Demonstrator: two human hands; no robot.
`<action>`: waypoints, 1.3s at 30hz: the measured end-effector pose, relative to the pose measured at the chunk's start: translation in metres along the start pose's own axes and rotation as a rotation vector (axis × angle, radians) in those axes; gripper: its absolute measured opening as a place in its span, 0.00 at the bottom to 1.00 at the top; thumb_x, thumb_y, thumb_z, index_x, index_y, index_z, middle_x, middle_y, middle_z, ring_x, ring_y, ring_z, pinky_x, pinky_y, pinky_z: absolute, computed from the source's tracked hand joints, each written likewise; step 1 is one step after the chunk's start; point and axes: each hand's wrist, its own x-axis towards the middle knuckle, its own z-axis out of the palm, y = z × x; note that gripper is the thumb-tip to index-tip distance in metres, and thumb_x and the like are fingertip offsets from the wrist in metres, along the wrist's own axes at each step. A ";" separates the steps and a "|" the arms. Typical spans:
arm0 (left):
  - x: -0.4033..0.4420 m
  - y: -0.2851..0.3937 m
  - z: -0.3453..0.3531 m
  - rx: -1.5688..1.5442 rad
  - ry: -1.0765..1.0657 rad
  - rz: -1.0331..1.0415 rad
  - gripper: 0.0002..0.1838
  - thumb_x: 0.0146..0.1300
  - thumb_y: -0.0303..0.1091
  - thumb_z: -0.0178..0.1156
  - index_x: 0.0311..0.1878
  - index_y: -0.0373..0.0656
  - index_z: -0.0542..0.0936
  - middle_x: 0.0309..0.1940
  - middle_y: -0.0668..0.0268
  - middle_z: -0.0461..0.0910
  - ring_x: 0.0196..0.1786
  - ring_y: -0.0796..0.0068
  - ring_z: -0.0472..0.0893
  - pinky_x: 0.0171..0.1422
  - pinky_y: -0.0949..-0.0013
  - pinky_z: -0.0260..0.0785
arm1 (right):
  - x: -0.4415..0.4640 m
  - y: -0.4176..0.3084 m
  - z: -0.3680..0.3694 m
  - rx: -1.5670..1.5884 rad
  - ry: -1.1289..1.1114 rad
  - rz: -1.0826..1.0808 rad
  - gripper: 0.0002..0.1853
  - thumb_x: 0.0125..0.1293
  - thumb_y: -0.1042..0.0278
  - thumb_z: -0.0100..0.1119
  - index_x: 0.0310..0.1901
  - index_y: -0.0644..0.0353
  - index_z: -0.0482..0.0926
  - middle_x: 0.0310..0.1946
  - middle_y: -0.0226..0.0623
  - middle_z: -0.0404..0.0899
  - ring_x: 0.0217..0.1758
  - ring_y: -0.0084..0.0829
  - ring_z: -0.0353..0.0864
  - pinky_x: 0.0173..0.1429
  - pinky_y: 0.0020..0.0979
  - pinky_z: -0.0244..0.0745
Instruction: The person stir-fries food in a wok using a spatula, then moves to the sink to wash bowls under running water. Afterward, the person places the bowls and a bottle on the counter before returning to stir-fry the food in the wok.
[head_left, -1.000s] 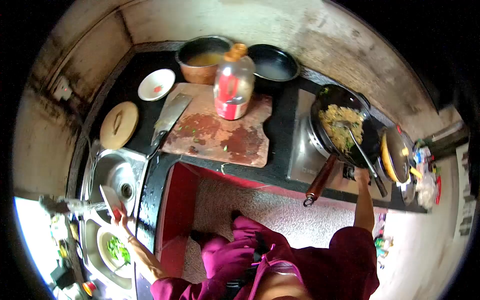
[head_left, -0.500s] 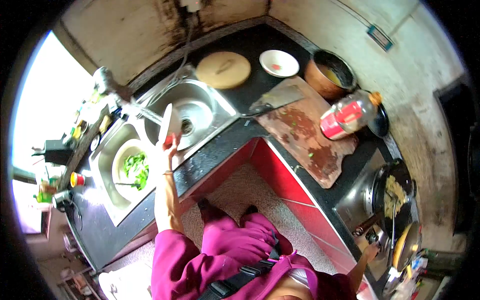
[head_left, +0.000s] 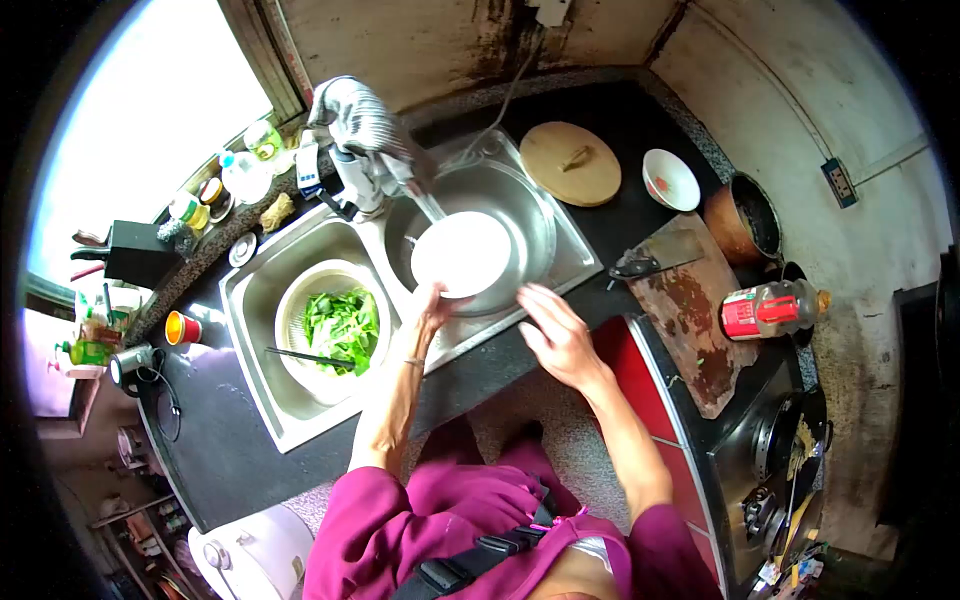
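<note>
Over the right basin of the steel sink (head_left: 565,262), my left hand (head_left: 428,310) grips the near edge of a shallow white bowl (head_left: 460,253). The bowl sits below the faucet, whose body is wrapped in a striped grey cloth (head_left: 362,120). My right hand (head_left: 560,338) is just right of the bowl, apart from it, fingers stretched out and holding nothing. In the left basin stands a cream colander (head_left: 292,308) of green leaves (head_left: 340,328), with dark chopsticks (head_left: 308,358) lying across it.
Right of the sink are a round wooden lid (head_left: 565,180), another white bowl (head_left: 672,180), a cleaver (head_left: 672,256) on a cutting board (head_left: 695,335), a brown pot (head_left: 730,215) and a red-labelled bottle (head_left: 765,310). A wok (head_left: 800,440) stands farther right. Left is an orange cup (head_left: 183,328).
My right hand has left the stove area and come over beside the sink. The white bowl has gone from edge-on to facing up in my left hand. The view has shifted.
</note>
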 end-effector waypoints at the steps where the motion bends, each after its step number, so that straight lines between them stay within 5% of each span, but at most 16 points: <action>1: 0.003 0.006 -0.007 0.067 -0.059 -0.031 0.28 0.46 0.23 0.45 0.56 0.32 0.64 0.49 0.49 0.71 0.52 0.50 0.73 0.47 0.49 0.75 | 0.026 0.007 0.029 0.032 -0.040 -0.112 0.16 0.58 0.70 0.54 0.47 0.68 0.74 0.49 0.51 0.73 0.55 0.48 0.71 0.60 0.38 0.66; 5: 0.010 0.018 -0.029 0.253 0.002 0.069 0.19 0.51 0.29 0.47 0.47 0.31 0.69 0.36 0.54 0.75 0.37 0.59 0.80 0.37 0.59 0.78 | 0.075 0.060 0.127 -0.260 -0.524 0.086 0.25 0.62 0.57 0.49 0.56 0.64 0.66 0.57 0.55 0.64 0.61 0.48 0.64 0.64 0.40 0.61; 7: 0.007 0.021 -0.025 0.457 0.061 0.179 0.17 0.53 0.31 0.48 0.45 0.31 0.71 0.32 0.54 0.76 0.36 0.61 0.80 0.37 0.59 0.78 | 0.087 0.070 0.152 -0.427 -0.425 0.121 0.24 0.61 0.55 0.48 0.53 0.63 0.67 0.60 0.57 0.59 0.64 0.51 0.58 0.66 0.44 0.56; 9: 0.017 0.027 -0.030 0.336 0.009 0.100 0.16 0.60 0.38 0.48 0.43 0.34 0.74 0.33 0.57 0.77 0.34 0.65 0.79 0.33 0.62 0.77 | 0.104 0.074 0.182 0.061 -0.597 0.398 0.23 0.62 0.58 0.46 0.55 0.64 0.66 0.62 0.56 0.57 0.66 0.51 0.56 0.68 0.46 0.52; 10: 0.022 0.031 -0.037 0.327 0.026 0.116 0.18 0.61 0.41 0.48 0.44 0.35 0.73 0.32 0.57 0.77 0.33 0.66 0.79 0.32 0.63 0.77 | 0.107 0.059 0.182 -0.179 -0.584 0.178 0.24 0.62 0.61 0.46 0.58 0.63 0.66 0.63 0.53 0.57 0.67 0.49 0.56 0.69 0.43 0.50; 11: 0.025 0.037 -0.041 0.324 0.037 0.128 0.19 0.63 0.44 0.48 0.44 0.36 0.73 0.32 0.58 0.76 0.32 0.66 0.79 0.31 0.64 0.77 | 0.121 0.061 0.184 -0.002 -0.834 0.213 0.24 0.62 0.62 0.44 0.59 0.62 0.65 0.63 0.51 0.59 0.66 0.44 0.59 0.69 0.39 0.52; 13: 0.034 0.053 -0.057 0.459 0.159 0.105 0.23 0.64 0.49 0.47 0.47 0.35 0.72 0.34 0.57 0.77 0.32 0.66 0.80 0.30 0.64 0.77 | 0.097 0.050 0.178 0.357 -0.648 0.115 0.22 0.64 0.62 0.42 0.59 0.60 0.67 0.60 0.49 0.64 0.64 0.42 0.63 0.67 0.37 0.56; 18: 0.015 0.068 -0.039 0.359 0.041 0.055 0.21 0.63 0.40 0.48 0.52 0.34 0.68 0.40 0.54 0.75 0.38 0.63 0.79 0.32 0.59 0.79 | 0.128 0.066 0.123 -0.328 -1.004 0.215 0.25 0.66 0.52 0.39 0.60 0.58 0.66 0.60 0.42 0.67 0.63 0.40 0.65 0.68 0.40 0.55; 22: 0.055 0.042 -0.059 0.268 0.046 0.047 0.19 0.62 0.37 0.48 0.50 0.32 0.69 0.41 0.53 0.75 0.41 0.60 0.79 0.37 0.57 0.78 | 0.110 0.079 0.192 0.018 -0.655 0.087 0.25 0.68 0.51 0.35 0.55 0.62 0.68 0.61 0.45 0.63 0.62 0.41 0.64 0.66 0.40 0.56; 25: 0.051 0.037 -0.066 0.284 0.112 0.091 0.22 0.62 0.39 0.47 0.53 0.31 0.66 0.44 0.51 0.75 0.42 0.56 0.79 0.44 0.53 0.77 | 0.104 0.057 0.164 0.144 -0.909 0.171 0.26 0.67 0.49 0.37 0.54 0.64 0.69 0.59 0.44 0.65 0.62 0.42 0.64 0.66 0.40 0.55; 28: 0.029 0.052 -0.046 0.154 0.056 -0.094 0.26 0.63 0.43 0.46 0.57 0.32 0.62 0.46 0.48 0.74 0.41 0.54 0.79 0.43 0.50 0.76 | 0.088 0.080 0.123 -0.253 -0.770 -0.149 0.25 0.59 0.52 0.54 0.53 0.59 0.70 0.52 0.44 0.72 0.56 0.41 0.70 0.61 0.42 0.61; 29: 0.029 0.050 -0.045 0.145 0.065 -0.091 0.26 0.63 0.43 0.46 0.57 0.32 0.62 0.46 0.48 0.74 0.41 0.54 0.79 0.43 0.50 0.76 | 0.096 0.095 0.132 -0.491 -0.982 -0.065 0.19 0.57 0.58 0.58 0.47 0.58 0.74 0.46 0.41 0.76 0.52 0.39 0.73 0.58 0.42 0.63; 31: 0.033 0.054 -0.041 0.299 0.055 -0.092 0.30 0.61 0.49 0.48 0.56 0.31 0.63 0.44 0.47 0.73 0.41 0.54 0.79 0.37 0.54 0.78 | 0.095 0.109 0.119 -0.236 -0.599 -0.290 0.11 0.53 0.64 0.61 0.37 0.58 0.78 0.33 0.40 0.80 0.41 0.40 0.78 0.48 0.40 0.68; 35: 0.024 0.085 -0.012 0.529 0.085 -0.122 0.37 0.59 0.62 0.47 0.57 0.36 0.66 0.41 0.55 0.76 0.48 0.58 0.74 0.50 0.55 0.69 | 0.097 0.078 0.117 0.161 -0.568 0.230 0.09 0.54 0.63 0.62 0.33 0.57 0.79 0.20 0.41 0.77 0.25 0.35 0.78 0.32 0.35 0.70; 37: 0.059 0.060 -0.016 0.707 0.208 0.407 0.34 0.58 0.58 0.50 0.55 0.34 0.68 0.41 0.51 0.77 0.50 0.61 0.74 0.57 0.65 0.63 | 0.089 0.082 0.135 0.547 -0.353 0.370 0.09 0.56 0.66 0.62 0.35 0.60 0.79 0.20 0.31 0.77 0.25 0.25 0.74 0.32 0.29 0.69; 39: 0.061 0.057 -0.001 1.012 0.163 0.627 0.32 0.56 0.51 0.54 0.56 0.34 0.66 0.45 0.44 0.74 0.54 0.51 0.71 0.62 0.60 0.59 | 0.086 0.074 0.138 0.883 -0.281 0.734 0.08 0.59 0.71 0.58 0.39 0.64 0.79 0.30 0.25 0.78 0.33 0.19 0.74 0.39 0.24 0.70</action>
